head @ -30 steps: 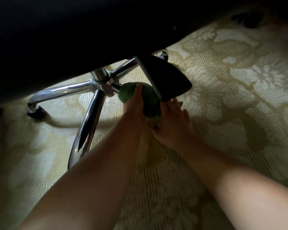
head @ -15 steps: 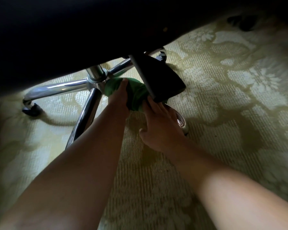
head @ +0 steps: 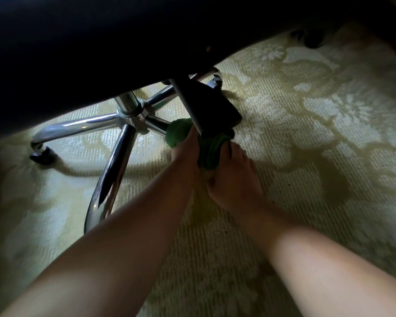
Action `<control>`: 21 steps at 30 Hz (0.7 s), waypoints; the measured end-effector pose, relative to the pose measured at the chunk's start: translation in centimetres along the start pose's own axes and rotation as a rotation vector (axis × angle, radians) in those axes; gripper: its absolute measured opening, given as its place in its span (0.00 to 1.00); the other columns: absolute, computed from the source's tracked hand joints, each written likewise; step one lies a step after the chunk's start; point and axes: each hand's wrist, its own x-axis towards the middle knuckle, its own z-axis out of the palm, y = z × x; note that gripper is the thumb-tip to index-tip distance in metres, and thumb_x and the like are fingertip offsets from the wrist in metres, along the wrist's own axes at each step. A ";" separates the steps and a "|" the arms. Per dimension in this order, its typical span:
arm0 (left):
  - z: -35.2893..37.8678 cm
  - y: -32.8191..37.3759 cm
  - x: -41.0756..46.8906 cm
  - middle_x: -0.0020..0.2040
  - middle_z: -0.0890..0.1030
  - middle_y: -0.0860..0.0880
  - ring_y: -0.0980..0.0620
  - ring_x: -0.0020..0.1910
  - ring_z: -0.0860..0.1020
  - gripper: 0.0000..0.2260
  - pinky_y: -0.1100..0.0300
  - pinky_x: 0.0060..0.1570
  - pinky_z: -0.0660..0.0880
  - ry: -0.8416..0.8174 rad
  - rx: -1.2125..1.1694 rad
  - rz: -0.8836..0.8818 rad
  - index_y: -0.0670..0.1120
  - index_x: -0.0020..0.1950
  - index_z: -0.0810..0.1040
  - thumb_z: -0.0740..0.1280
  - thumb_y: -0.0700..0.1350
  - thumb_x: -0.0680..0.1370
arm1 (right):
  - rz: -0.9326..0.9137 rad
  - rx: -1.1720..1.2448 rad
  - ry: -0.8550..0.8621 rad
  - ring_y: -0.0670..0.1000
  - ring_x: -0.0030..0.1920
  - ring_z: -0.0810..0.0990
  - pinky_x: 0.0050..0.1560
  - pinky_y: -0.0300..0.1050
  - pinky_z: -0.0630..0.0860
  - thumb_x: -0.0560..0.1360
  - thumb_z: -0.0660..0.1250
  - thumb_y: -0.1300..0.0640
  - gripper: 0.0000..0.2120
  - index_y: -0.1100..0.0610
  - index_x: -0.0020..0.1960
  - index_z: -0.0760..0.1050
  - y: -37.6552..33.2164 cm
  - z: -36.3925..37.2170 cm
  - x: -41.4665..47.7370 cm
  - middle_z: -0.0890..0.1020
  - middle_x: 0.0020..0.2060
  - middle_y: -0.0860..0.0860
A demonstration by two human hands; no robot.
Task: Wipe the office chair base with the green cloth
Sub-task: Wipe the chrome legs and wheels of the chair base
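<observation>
The chrome chair base (head: 114,156) spreads its shiny legs from a central hub under the dark seat. The green cloth (head: 206,152) is bunched over the leg that runs toward me on the right of the hub. My left hand (head: 188,152) grips the cloth from the left side. My right hand (head: 233,179) holds the cloth's lower right part, fingers curled into it. A dark lever paddle (head: 213,110) hangs from the seat and hides the cloth's top.
The dark seat underside (head: 101,42) fills the upper left. A black castor (head: 41,155) sits at the left leg's end, another castor (head: 216,80) at the back. The floor is a pale floral carpet (head: 306,133).
Both hands and the cloth slid along the leg away from the hub, toward me. The hub's right side is uncovered again.
</observation>
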 end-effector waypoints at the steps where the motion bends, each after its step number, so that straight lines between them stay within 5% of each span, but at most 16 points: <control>1: 0.6 -0.2 -1.4 0.59 0.86 0.42 0.45 0.51 0.88 0.46 0.49 0.50 0.85 0.010 0.001 -0.036 0.47 0.68 0.78 0.80 0.72 0.58 | 0.021 0.010 0.006 0.59 0.73 0.66 0.73 0.57 0.66 0.75 0.68 0.48 0.40 0.61 0.79 0.56 0.3 0.0 -0.3 0.65 0.73 0.57; 5: 2.4 -1.4 -5.5 0.49 0.82 0.46 0.46 0.48 0.84 0.31 0.48 0.57 0.83 0.051 0.064 -0.074 0.44 0.55 0.74 0.79 0.66 0.69 | 0.125 0.092 -0.029 0.59 0.71 0.69 0.71 0.61 0.68 0.73 0.68 0.41 0.40 0.60 0.77 0.58 1.7 0.3 -1.1 0.68 0.70 0.57; 10: 4.1 -4.1 -7.5 0.56 0.82 0.46 0.44 0.56 0.82 0.37 0.47 0.63 0.81 -0.014 0.169 -0.135 0.44 0.69 0.75 0.76 0.67 0.71 | 0.236 0.087 -0.100 0.59 0.73 0.69 0.73 0.58 0.66 0.73 0.69 0.37 0.43 0.61 0.77 0.58 3.8 1.1 -1.9 0.69 0.71 0.58; 16: 3.9 -3.4 -7.1 0.62 0.82 0.44 0.44 0.58 0.82 0.43 0.48 0.62 0.80 -0.047 0.219 -0.177 0.44 0.73 0.73 0.75 0.71 0.68 | 0.322 0.200 -0.118 0.59 0.73 0.71 0.71 0.61 0.70 0.64 0.61 0.27 0.52 0.55 0.80 0.58 4.2 2.1 -1.7 0.70 0.74 0.56; 21: 3.3 -2.9 -7.0 0.54 0.82 0.48 0.44 0.61 0.83 0.26 0.46 0.62 0.77 -0.260 0.158 -0.229 0.47 0.66 0.79 0.68 0.66 0.79 | 0.349 0.277 -0.065 0.61 0.72 0.72 0.70 0.61 0.71 0.58 0.56 0.23 0.58 0.58 0.78 0.63 3.6 2.9 -1.0 0.73 0.72 0.59</control>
